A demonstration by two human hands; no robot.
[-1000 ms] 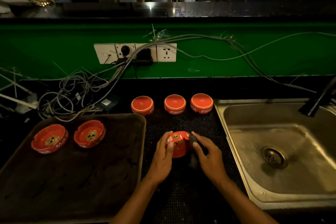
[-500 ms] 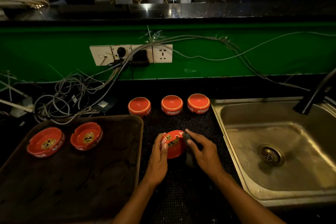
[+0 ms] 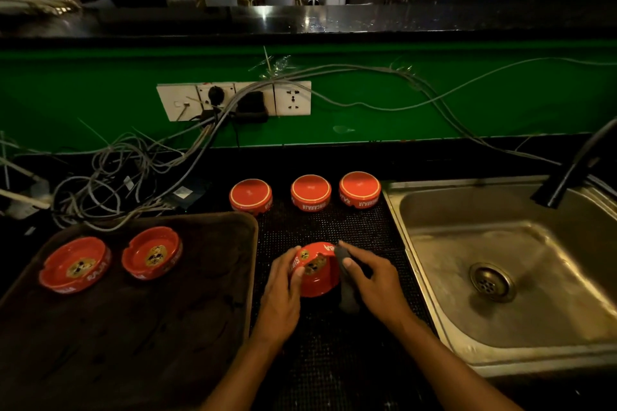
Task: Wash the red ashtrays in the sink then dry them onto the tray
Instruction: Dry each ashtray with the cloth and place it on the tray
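Note:
A red ashtray [image 3: 317,272] is tilted on its edge over the black mat, its inside facing me. My left hand [image 3: 282,290] grips its left rim. My right hand [image 3: 372,280] presses a dark cloth [image 3: 347,290] against its right side. Two red ashtrays [image 3: 75,265] [image 3: 152,252] lie face up at the back left of the brown tray [image 3: 160,327]. Three more red ashtrays [image 3: 251,194] [image 3: 311,193] [image 3: 360,189] stand upside down in a row at the back of the mat. The steel sink [image 3: 500,264] lies to the right.
A black faucet [image 3: 574,167] leans over the sink's back right corner. A tangle of grey cables [image 3: 110,173] lies behind the tray, running up to a wall socket strip [image 3: 233,100] on the green backsplash. The black mat [image 3: 334,360] covers the counter between tray and sink.
Both hands have stayed on the tilted ashtray, with the cloth shifting slightly along its right side. The head view has drifted a little.

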